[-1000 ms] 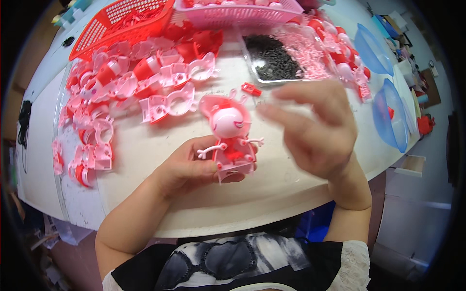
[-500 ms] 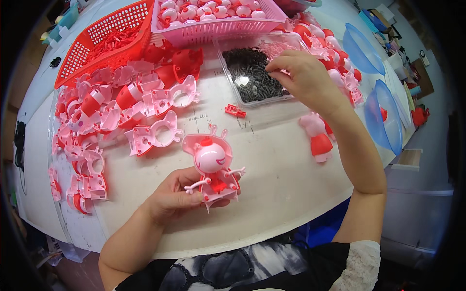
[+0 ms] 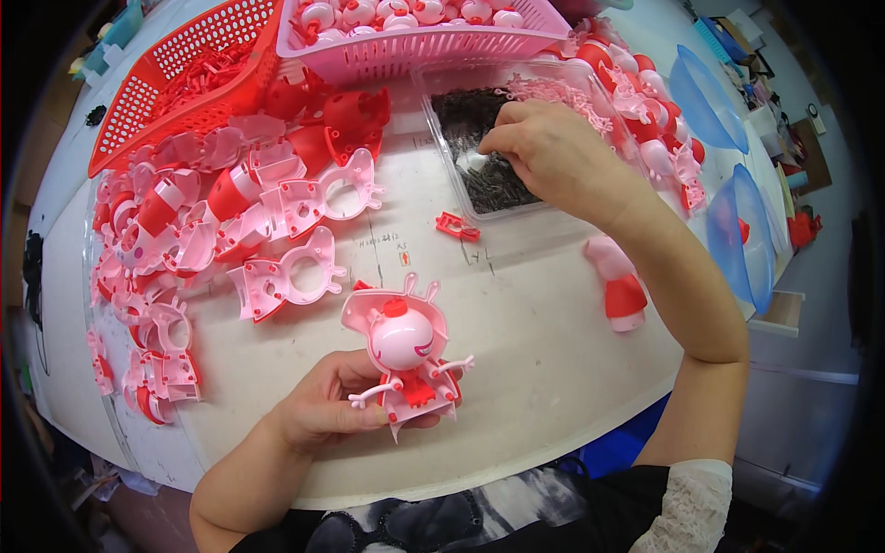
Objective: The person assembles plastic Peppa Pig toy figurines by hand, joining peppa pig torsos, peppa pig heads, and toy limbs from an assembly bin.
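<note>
My left hand is wrapped round a partly assembled pink toy figure near the table's front edge. Its half shell is face up, with a pink ball in the head part, two thin arms sticking out at the sides and a red piece in the body. Over a clear plastic box, my right hand has its fingers pinched together at small black parts. Whether anything is between those fingertips is hidden. Small pink arm pieces fill the far side of the same box.
Pink and red shell halves are heaped on the left, more shells at the far right. A red basket holds red pieces; a pink basket holds balls. A closed pink-and-red figure, a red clip and blue bowls lie about.
My right hand has shifted slightly left and deeper over the black parts in the box. My left hand still holds the toy figure, now lower in view; the whole view has shifted a little.
</note>
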The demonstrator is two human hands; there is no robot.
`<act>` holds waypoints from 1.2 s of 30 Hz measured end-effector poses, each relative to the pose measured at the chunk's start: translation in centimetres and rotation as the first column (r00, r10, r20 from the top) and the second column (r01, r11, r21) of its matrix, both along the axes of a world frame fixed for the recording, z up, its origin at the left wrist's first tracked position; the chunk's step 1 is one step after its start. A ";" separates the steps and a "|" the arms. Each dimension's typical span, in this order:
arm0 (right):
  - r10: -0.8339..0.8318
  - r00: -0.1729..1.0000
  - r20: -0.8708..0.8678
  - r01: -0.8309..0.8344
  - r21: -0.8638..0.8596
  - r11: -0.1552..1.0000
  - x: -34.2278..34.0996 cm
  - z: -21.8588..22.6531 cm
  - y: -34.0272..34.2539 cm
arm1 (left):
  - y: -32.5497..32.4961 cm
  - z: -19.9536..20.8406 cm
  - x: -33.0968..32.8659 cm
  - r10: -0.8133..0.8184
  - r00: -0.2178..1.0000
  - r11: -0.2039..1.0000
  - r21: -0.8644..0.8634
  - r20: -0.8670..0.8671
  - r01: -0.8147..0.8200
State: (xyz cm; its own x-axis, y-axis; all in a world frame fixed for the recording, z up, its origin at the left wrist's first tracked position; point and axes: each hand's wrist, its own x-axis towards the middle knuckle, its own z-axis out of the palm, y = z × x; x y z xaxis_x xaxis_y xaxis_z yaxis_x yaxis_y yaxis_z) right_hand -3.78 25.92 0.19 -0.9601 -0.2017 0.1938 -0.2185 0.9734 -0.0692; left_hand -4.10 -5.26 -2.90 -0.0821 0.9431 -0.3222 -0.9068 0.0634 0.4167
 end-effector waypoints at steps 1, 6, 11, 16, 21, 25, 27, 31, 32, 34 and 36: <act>0.001 1.000 0.001 -0.001 -0.001 1.000 -0.1 0.0 -0.1 | -0.1 0.0 0.0 -0.001 1.000 1.000 -0.009 0.008 0.002; -0.123 0.992 -0.037 0.126 0.088 0.988 -0.5 -0.2 0.0 | -0.2 -0.5 -0.2 -0.008 0.999 0.999 0.034 0.036 0.007; -0.118 0.985 -0.124 0.129 0.093 0.987 -0.4 0.2 -0.2 | -0.3 -0.2 0.0 -0.001 0.999 1.000 0.000 0.037 0.001; -0.093 0.990 -0.110 0.101 0.067 0.993 -0.6 0.1 -1.0 | -0.2 0.0 -0.1 -0.001 0.999 1.000 -0.020 0.048 0.002; -0.107 0.992 -0.071 0.118 0.172 0.978 -1.1 -0.6 -0.9 | -0.1 0.4 -0.2 0.005 0.998 1.000 -0.025 0.065 -0.003; -0.089 0.996 -0.030 0.092 0.145 0.985 -1.2 -0.4 -0.9 | -0.1 0.3 -0.2 -0.005 0.999 1.000 -0.020 0.042 0.006; -0.126 0.991 0.039 0.127 -0.042 0.991 -1.1 -0.2 -0.7 | -0.2 -0.1 -0.3 -0.011 0.999 0.999 0.041 0.050 0.009; -0.215 0.951 0.224 0.287 -0.375 0.882 -1.1 0.8 0.1 | -0.1 0.1 -0.1 0.005 0.999 1.000 -0.002 0.036 -0.005; -0.210 0.925 0.316 0.347 -0.486 0.802 -1.1 1.0 0.3 | -0.1 0.1 0.0 0.004 0.999 1.000 0.001 0.036 -0.004; -0.191 0.895 0.403 0.411 -0.580 0.704 -1.0 1.3 0.3 | -0.2 0.0 0.0 0.019 0.999 1.000 -0.007 0.050 -0.019; -0.226 0.900 0.373 0.408 -0.533 0.741 -1.0 1.1 0.2 | -0.2 0.1 0.0 0.015 0.999 1.000 -0.012 0.046 -0.014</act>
